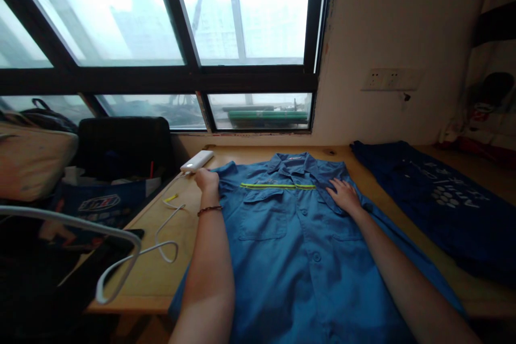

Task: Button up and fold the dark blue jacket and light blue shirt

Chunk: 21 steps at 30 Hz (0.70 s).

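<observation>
A blue work shirt point(290, 247) with a yellow-green chest stripe lies buttoned and face up on the wooden table point(161, 274), collar toward the window. My left hand point(207, 178) is closed on the shirt's left shoulder edge, a bead bracelet on its wrist. My right hand point(343, 194) lies flat with fingers spread on the shirt's right chest, near the shoulder.
A white power bank point(196, 160) with a white cable point(166, 226) lies left of the shirt. A dark blue printed garment point(439, 199) is spread at the right. A white hanger point(100, 236), bags point(36, 156) and a black chair point(124, 145) crowd the left. Window behind.
</observation>
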Motion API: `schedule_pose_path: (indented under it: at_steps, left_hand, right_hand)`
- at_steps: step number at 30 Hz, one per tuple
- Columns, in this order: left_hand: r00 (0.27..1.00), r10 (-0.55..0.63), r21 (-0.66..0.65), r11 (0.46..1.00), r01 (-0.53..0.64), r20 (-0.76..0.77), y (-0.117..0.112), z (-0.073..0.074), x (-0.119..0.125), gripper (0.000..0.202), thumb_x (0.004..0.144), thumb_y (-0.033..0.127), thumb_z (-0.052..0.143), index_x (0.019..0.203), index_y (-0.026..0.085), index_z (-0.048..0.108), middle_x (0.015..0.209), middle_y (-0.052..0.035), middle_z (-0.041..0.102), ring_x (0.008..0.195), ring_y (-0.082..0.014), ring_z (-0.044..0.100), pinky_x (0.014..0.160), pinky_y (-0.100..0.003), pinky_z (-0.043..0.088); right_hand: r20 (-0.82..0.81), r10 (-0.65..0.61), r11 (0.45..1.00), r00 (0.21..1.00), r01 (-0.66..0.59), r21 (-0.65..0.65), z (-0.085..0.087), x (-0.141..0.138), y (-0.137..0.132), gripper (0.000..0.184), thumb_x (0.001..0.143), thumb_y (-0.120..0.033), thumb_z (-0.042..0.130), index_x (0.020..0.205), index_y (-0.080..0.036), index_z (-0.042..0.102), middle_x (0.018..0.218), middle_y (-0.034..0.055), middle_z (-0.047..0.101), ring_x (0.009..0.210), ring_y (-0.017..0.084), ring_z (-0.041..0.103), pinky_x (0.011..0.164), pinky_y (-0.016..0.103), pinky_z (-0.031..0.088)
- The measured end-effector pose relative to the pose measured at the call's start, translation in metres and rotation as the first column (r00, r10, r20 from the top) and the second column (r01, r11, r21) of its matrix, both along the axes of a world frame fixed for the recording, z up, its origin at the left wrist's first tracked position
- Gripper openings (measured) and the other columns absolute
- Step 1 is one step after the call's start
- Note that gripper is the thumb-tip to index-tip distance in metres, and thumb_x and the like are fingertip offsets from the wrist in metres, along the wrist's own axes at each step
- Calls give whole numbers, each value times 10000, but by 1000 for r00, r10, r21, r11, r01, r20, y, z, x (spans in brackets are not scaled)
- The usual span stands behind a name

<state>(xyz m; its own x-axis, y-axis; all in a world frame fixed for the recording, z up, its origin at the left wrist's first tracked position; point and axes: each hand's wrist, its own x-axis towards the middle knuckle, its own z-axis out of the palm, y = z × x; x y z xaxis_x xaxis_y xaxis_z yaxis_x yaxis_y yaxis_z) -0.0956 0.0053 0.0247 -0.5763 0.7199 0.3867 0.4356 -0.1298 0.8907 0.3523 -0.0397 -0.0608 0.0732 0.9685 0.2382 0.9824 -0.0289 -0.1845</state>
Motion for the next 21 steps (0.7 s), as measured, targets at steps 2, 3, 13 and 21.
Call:
schedule_pose_path:
  at_steps: [2,3,13,21]
  left_hand:
    - [1000,-14,173,985,11,17,-3,18,14,276,565,81,547,836,120,579,943,-118,601,1026,-260,501,896,-388,369]
    - [993,-115,276,956,100,37,-6,30,22,330,578,94,562,905,140,576,989,-102,592,1011,-232,516,895,-368,382]
    - [965,-239,-38,969,244,107,7,39,24,231,710,220,498,902,116,574,847,-107,638,613,-144,617,592,-277,494]
    - [711,-542,-543,797,265,-449,18,-9,57,350,689,281,568,1024,187,605,1134,-77,573,1071,-221,492,918,-302,365]
  right_hand:
    - [0,9,1000,1000,-9,12,-1,0,0,493,818,-490,345,1228,-241,460,1303,21,424,1178,254,347,971,390,255]
    - [-1,12,1000,1000,-12,18,-2,1,0,491,818,-489,347,1224,-240,464,1300,24,428,1176,253,350,970,389,257]
    - [6,23,998,1000,-23,50,-5,2,1,482,815,-468,363,1210,-219,482,1284,41,446,1163,253,362,962,391,269]
    - [5,21,1000,1000,-21,16,-2,0,0,498,828,-486,324,1236,-231,451,1303,38,423,1180,252,343,970,398,253]
